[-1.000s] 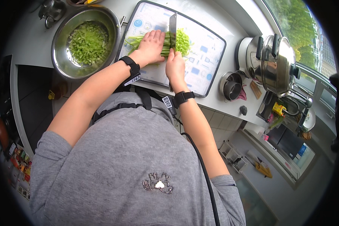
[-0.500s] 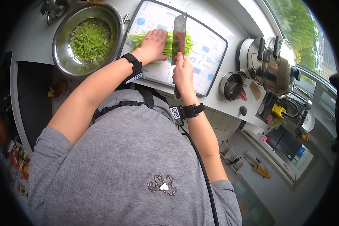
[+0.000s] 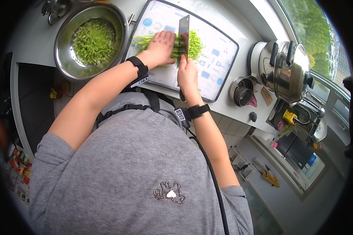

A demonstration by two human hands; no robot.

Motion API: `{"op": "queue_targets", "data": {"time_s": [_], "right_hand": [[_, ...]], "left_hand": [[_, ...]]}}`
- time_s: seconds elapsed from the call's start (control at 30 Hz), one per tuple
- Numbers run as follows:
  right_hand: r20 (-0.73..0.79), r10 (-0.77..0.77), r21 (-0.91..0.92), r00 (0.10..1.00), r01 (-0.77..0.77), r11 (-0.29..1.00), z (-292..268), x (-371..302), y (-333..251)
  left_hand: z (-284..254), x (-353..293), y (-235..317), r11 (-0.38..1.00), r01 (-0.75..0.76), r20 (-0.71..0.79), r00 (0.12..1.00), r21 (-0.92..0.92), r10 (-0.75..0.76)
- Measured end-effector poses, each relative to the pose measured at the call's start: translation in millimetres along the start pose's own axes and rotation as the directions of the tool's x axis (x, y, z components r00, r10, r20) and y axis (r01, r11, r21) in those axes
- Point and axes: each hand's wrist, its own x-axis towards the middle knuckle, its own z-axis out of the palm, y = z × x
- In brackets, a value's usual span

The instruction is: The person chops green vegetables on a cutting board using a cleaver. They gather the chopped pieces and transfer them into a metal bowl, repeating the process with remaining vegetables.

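On a white patterned cutting board (image 3: 157,11) lies a bunch of thin green stalks (image 3: 143,40), celery by their look. My left hand (image 3: 161,49) presses down on the stalks, fingers bent and close together. A broad cleaver (image 3: 184,36) stands across the bunch just right of those fingers, its handle gripped by my right hand (image 3: 188,76). Chopped green pieces (image 3: 195,44) are heaped against the right side of the blade. The cleaver hides the cut ends of the stalks.
Left of the board stands a steel bowl (image 3: 60,58) holding chopped green pieces (image 3: 93,41). At the right are small nested pots (image 3: 241,93) and a large lidded steel pot (image 3: 289,70) near the window. A sink area (image 3: 280,113) lies beyond them.
The cleaver and my right hand have shifted slightly left, closer to my left hand. More chopped pieces show right of the blade. My left hand has stayed nearly in place.
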Motion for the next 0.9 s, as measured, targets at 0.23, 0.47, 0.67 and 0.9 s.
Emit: {"op": "queue_targets", "data": {"time_s": [0.23,0.47,0.67,0.9], "right_hand": [[-0.007,0.039,0.052,0.999,-0.038,0.998,13,14,7],[0.106,0.178,0.205,0.978,-0.197,0.959,-15,-9,6],[0.136,0.152,0.152,0.979,-0.173,0.973,-27,-17,-10],[0.072,0.045,0.039,0.996,-0.048,0.998,-12,-15,-9]], "left_hand": [[-3,-4,0,1.000,0.003,0.034,0.999,0.019,-0.003],[-6,-8,-3,1.000,-0.003,0.022,1.000,0.018,0.002],[-7,-7,-1,1.000,0.010,0.003,1.000,0.025,-0.011],[-4,-7,-2,1.000,0.007,0.000,1.000,0.021,-0.007]]}}
